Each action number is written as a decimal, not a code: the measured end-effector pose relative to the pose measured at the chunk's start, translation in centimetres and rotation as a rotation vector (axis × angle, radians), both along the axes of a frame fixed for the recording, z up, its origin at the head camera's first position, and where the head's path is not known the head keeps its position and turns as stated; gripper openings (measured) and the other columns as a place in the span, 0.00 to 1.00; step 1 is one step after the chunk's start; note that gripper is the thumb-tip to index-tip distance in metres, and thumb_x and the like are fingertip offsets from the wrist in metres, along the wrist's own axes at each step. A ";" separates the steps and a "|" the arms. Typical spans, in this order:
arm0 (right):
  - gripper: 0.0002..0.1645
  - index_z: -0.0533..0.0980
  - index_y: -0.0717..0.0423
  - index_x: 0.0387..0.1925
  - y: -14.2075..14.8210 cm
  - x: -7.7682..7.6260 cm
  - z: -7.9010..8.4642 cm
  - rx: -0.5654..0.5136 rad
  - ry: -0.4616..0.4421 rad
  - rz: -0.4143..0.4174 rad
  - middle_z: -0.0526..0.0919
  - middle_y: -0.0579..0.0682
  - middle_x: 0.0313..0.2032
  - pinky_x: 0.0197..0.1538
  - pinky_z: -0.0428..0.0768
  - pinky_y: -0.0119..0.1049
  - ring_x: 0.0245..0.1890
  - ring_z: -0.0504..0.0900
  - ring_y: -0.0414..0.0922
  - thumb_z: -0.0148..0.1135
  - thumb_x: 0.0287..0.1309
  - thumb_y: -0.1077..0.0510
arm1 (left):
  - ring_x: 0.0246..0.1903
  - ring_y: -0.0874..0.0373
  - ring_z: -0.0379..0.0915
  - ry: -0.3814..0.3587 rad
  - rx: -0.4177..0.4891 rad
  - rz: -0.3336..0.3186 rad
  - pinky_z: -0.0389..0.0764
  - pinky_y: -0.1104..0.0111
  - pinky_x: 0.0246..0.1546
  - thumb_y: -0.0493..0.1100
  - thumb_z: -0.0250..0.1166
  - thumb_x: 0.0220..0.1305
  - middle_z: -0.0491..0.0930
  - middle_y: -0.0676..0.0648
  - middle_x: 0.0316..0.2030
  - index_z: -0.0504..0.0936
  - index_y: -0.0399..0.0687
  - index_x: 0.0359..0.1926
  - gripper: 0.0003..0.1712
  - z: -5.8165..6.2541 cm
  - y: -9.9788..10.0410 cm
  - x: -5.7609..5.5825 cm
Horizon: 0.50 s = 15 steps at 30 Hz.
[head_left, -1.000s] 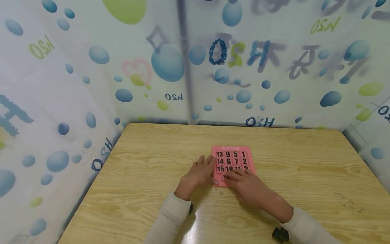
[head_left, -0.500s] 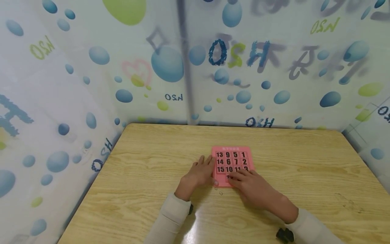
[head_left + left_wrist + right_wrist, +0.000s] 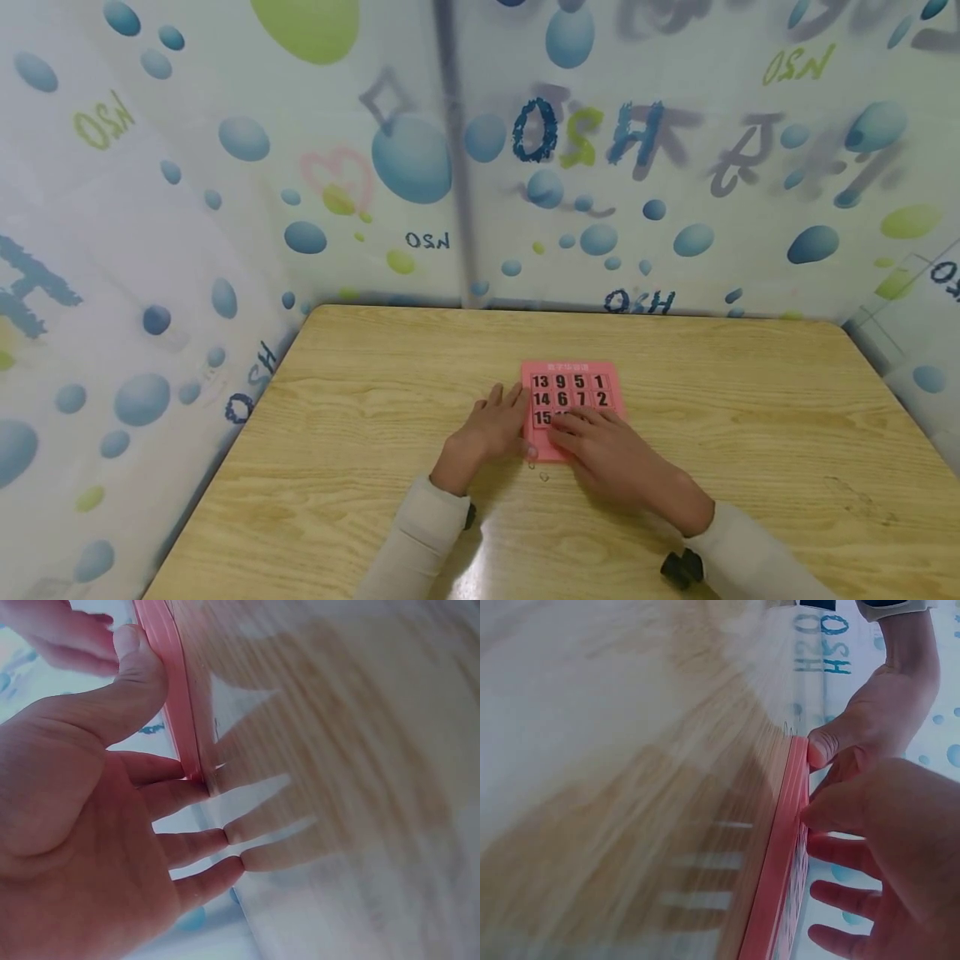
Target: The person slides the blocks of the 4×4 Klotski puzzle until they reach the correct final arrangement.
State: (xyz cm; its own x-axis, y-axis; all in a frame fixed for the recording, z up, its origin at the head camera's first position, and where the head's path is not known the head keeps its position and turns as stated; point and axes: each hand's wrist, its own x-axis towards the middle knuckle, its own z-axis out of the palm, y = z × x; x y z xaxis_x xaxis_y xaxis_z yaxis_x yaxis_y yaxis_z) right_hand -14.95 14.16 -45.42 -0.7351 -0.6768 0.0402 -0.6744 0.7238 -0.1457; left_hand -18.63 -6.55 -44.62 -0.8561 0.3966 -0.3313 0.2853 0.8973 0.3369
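Note:
A pink sliding number puzzle (image 3: 588, 367) lies flat on the table. Black numbers mark its tiles, with 13, 9, 5, 1 in the far row. My left hand (image 3: 491, 425) steadies its left side, fingers extended along the edge and thumb at the near-left corner. In the left wrist view, the thumb (image 3: 131, 656) is against the pink frame (image 3: 174, 682) and the spread fingertips meet the table. My right hand (image 3: 622, 454) reaches over the near right part, fingertips on the tiles, hiding most of the lower rows. Bare pink tray shows at the near left of the grid.
The wood-grain table (image 3: 360, 375) extends around the puzzle. A pale wall (image 3: 420, 283) with blue and green drops and lettering stands behind and to the sides. Black straps (image 3: 681, 568) sit at the wrists, by the light sleeves (image 3: 750, 550).
My right hand first shifts slightly right, then back left and a little farther over the tiles, covering more of the third row. My left hand and the puzzle stay in place.

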 end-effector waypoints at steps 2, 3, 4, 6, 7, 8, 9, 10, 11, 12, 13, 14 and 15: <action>0.23 0.76 0.49 0.64 -0.4 -0.2 -0.1 0.005 0.017 -0.006 0.74 0.49 0.66 0.67 0.67 0.59 0.68 0.69 0.55 0.53 0.71 0.50 | 0.77 0.41 0.39 0.005 -0.001 -0.002 0.53 0.49 0.73 0.57 0.69 0.58 0.49 0.44 0.78 0.50 0.46 0.78 0.56 0.0 0.0 0.0; 0.23 0.75 0.49 0.64 -0.6 -0.3 -0.2 0.005 0.023 -0.007 0.74 0.49 0.66 0.67 0.67 0.60 0.68 0.69 0.55 0.53 0.72 0.50 | 0.77 0.41 0.39 0.004 -0.006 -0.005 0.53 0.49 0.73 0.57 0.69 0.59 0.48 0.44 0.78 0.50 0.46 0.78 0.55 0.0 0.0 0.0; 0.23 0.75 0.50 0.65 -0.8 -0.4 -0.3 0.005 0.028 -0.007 0.73 0.49 0.67 0.66 0.67 0.60 0.68 0.68 0.55 0.53 0.72 0.51 | 0.77 0.41 0.39 0.004 -0.009 -0.007 0.54 0.48 0.73 0.57 0.69 0.59 0.48 0.44 0.78 0.49 0.46 0.79 0.55 0.0 0.0 0.0; 0.23 0.75 0.50 0.64 -1.1 -0.6 -0.4 0.004 0.035 -0.007 0.73 0.49 0.67 0.66 0.68 0.61 0.68 0.68 0.55 0.52 0.72 0.52 | 0.77 0.41 0.40 0.007 -0.012 -0.009 0.54 0.48 0.73 0.58 0.68 0.59 0.49 0.44 0.78 0.50 0.46 0.79 0.55 0.1 0.1 0.0; 0.23 0.76 0.51 0.64 -1.2 -0.7 -0.4 0.004 0.036 -0.006 0.73 0.49 0.67 0.65 0.69 0.61 0.68 0.68 0.55 0.52 0.72 0.52 | 0.77 0.41 0.40 0.008 -0.013 -0.010 0.55 0.48 0.72 0.58 0.68 0.59 0.49 0.44 0.78 0.50 0.46 0.78 0.55 0.1 0.1 0.0; 0.23 0.76 0.51 0.64 -1.3 -0.7 -0.4 0.003 0.036 -0.004 0.73 0.49 0.67 0.64 0.69 0.61 0.68 0.68 0.55 0.52 0.72 0.52 | 0.77 0.41 0.40 0.006 -0.014 -0.010 0.54 0.48 0.72 0.58 0.68 0.59 0.49 0.44 0.78 0.49 0.46 0.79 0.55 0.1 0.1 0.0; 0.23 0.76 0.51 0.64 -1.4 -0.8 -0.4 0.005 0.035 -0.004 0.73 0.49 0.67 0.64 0.69 0.62 0.68 0.68 0.55 0.52 0.72 0.52 | 0.77 0.41 0.39 0.005 -0.015 -0.008 0.54 0.48 0.73 0.58 0.68 0.59 0.48 0.45 0.78 0.49 0.46 0.79 0.55 0.1 0.1 0.0; 0.22 0.76 0.52 0.64 -1.5 -0.8 -0.5 0.006 0.035 -0.003 0.74 0.49 0.67 0.64 0.70 0.62 0.68 0.69 0.55 0.52 0.72 0.53 | 0.77 0.41 0.39 0.005 -0.013 -0.006 0.54 0.48 0.73 0.57 0.68 0.59 0.48 0.45 0.78 0.49 0.47 0.79 0.55 0.1 0.1 0.0; 0.22 0.76 0.52 0.64 -1.6 -0.9 -0.5 0.008 0.033 -0.006 0.74 0.49 0.66 0.64 0.70 0.61 0.67 0.69 0.55 0.52 0.72 0.53 | 0.77 0.41 0.39 0.005 -0.011 -0.003 0.54 0.48 0.73 0.57 0.68 0.59 0.48 0.45 0.78 0.49 0.47 0.79 0.55 0.1 0.0 0.0; 0.22 0.76 0.53 0.63 -1.6 -0.9 -0.5 0.007 0.031 -0.003 0.74 0.49 0.66 0.64 0.70 0.61 0.67 0.70 0.55 0.53 0.72 0.53 | 0.77 0.42 0.39 0.003 -0.010 -0.002 0.54 0.48 0.73 0.57 0.68 0.59 0.48 0.45 0.78 0.49 0.47 0.79 0.55 0.1 0.0 0.0; 0.22 0.76 0.53 0.63 -1.7 -0.9 -0.5 0.010 0.030 -0.002 0.74 0.49 0.66 0.63 0.71 0.61 0.67 0.70 0.55 0.53 0.72 0.53 | 0.77 0.42 0.39 0.004 -0.010 -0.001 0.54 0.48 0.73 0.57 0.68 0.59 0.48 0.45 0.78 0.49 0.47 0.79 0.55 0.1 0.0 0.0; 0.22 0.76 0.53 0.63 -1.7 -0.9 -0.5 0.010 0.032 0.003 0.74 0.50 0.66 0.63 0.71 0.61 0.66 0.70 0.55 0.53 0.72 0.53 | 0.77 0.42 0.39 0.003 -0.010 0.001 0.53 0.48 0.73 0.57 0.68 0.59 0.48 0.45 0.78 0.49 0.47 0.79 0.55 0.1 0.0 0.1; 0.22 0.76 0.53 0.63 -1.8 -0.9 -0.5 0.012 0.032 0.006 0.74 0.50 0.66 0.63 0.71 0.61 0.66 0.71 0.55 0.53 0.72 0.53 | 0.77 0.42 0.39 0.003 -0.009 0.002 0.53 0.48 0.73 0.57 0.68 0.59 0.48 0.45 0.78 0.49 0.47 0.79 0.55 0.1 0.0 0.1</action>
State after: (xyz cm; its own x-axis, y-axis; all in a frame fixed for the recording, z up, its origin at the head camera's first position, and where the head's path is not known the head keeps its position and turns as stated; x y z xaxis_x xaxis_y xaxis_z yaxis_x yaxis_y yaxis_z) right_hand -15.83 12.41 -45.90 -0.7292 -0.6821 0.0553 -0.6832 0.7210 -0.1154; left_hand -18.56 -6.57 -44.55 -0.8580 0.3918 -0.3322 0.2846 0.9010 0.3275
